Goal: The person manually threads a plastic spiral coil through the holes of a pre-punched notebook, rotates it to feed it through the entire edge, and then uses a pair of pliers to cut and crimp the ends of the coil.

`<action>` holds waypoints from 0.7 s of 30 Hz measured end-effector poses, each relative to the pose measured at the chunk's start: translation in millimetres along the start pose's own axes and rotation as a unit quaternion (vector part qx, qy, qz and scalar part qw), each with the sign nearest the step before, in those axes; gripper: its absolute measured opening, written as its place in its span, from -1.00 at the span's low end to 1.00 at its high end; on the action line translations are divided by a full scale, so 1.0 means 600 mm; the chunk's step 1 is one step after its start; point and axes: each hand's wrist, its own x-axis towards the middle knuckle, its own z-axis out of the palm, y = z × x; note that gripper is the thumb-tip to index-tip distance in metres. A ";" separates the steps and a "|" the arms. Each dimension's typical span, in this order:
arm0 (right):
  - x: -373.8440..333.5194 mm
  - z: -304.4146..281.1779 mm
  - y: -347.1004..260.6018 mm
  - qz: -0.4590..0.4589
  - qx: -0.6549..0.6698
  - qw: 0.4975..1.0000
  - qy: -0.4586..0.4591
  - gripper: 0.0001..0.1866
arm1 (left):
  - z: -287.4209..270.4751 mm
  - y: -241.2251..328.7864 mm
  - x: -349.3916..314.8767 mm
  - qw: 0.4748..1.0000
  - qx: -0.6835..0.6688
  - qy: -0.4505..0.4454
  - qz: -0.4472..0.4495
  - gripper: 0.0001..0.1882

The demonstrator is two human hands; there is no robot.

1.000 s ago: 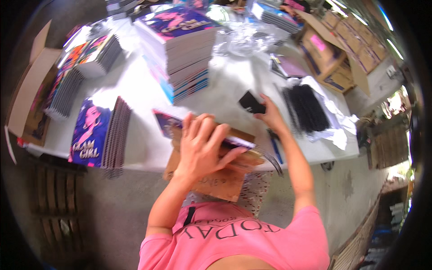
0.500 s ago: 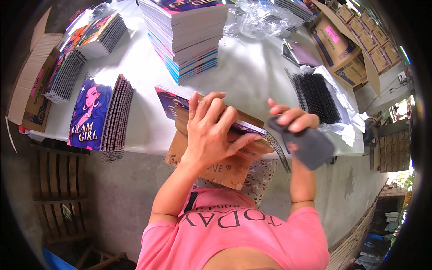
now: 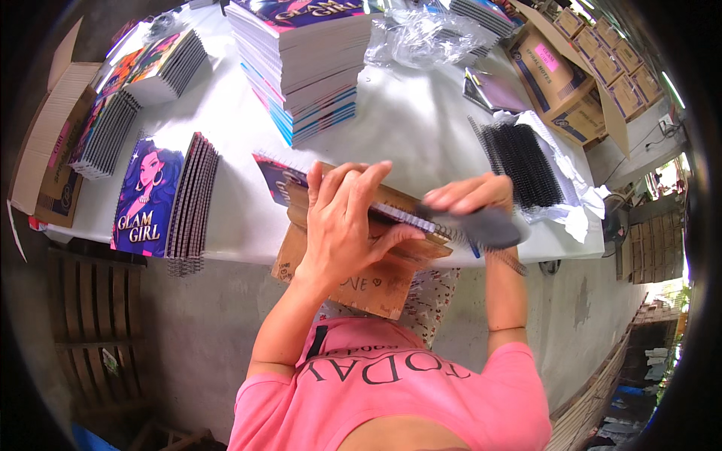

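Note:
My left hand (image 3: 338, 218) clamps a notebook (image 3: 272, 180) with a purple and pink cover against a slotted wooden block (image 3: 376, 292) at the table's front edge. Its thumb presses on the near side, the fingers on the far side. A dark spiral coil (image 3: 513, 261) runs along the notebook's upper edge, its free end trailing off to the right. In my right hand (image 3: 475, 193) is a flat, dark grey pad (image 3: 492, 229), somewhat blurred, lying over the coil just past the notebook's right end. Fingers and pad hide part of the coil.
Ahead stands a tall stack of unbound notebooks (image 3: 320, 83). Spiral-bound notebooks (image 3: 150, 199) lie at left near an open carton (image 3: 41, 135). Loose black coils (image 3: 523, 165) rest on white paper at right. Behind them are clear plastic wrap (image 3: 429, 37) and another carton (image 3: 553, 83).
My right hand and the pad have moved slightly left, onto the coil. The coil's free end, which hung down before, now stretches out to the right beneath the pad. My left hand keeps its hold.

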 end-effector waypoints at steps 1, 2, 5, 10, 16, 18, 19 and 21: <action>0.004 0.012 0.003 0.062 -0.178 0.982 -0.032 -0.64 | -0.007 -0.006 -0.002 1.000 0.014 -0.025 0.002 -0.07; 0.004 0.006 0.005 0.080 -0.253 0.964 -0.001 -0.65 | -0.004 -0.004 -0.001 1.000 0.001 -0.009 0.004 -0.05; 0.007 -0.007 0.006 0.093 -0.203 0.964 0.146 -0.67 | 0.006 -0.008 -0.002 0.999 -0.031 0.025 0.005 -0.02; 0.032 -0.001 -0.005 0.063 -0.269 0.961 -0.033 -0.80 | 0.008 -0.006 -0.004 0.999 -0.036 0.024 -0.009 0.05; 0.059 -0.010 0.017 0.159 -0.367 0.916 -0.002 -0.80 | -0.013 -0.004 0.022 0.997 0.076 0.014 -0.017 0.10; 0.067 0.003 0.016 0.073 -0.292 0.953 0.033 -0.78 | -0.033 -0.039 0.025 0.982 0.179 0.038 -0.040 -0.22; 0.072 0.017 0.008 0.018 -0.183 0.983 -0.003 -0.76 | -0.047 -0.058 0.026 0.987 0.150 0.031 -0.042 -0.27; 0.068 0.024 0.007 0.025 -0.187 0.981 -0.051 -0.79 | -0.053 -0.068 0.025 0.993 0.109 0.013 -0.043 -0.32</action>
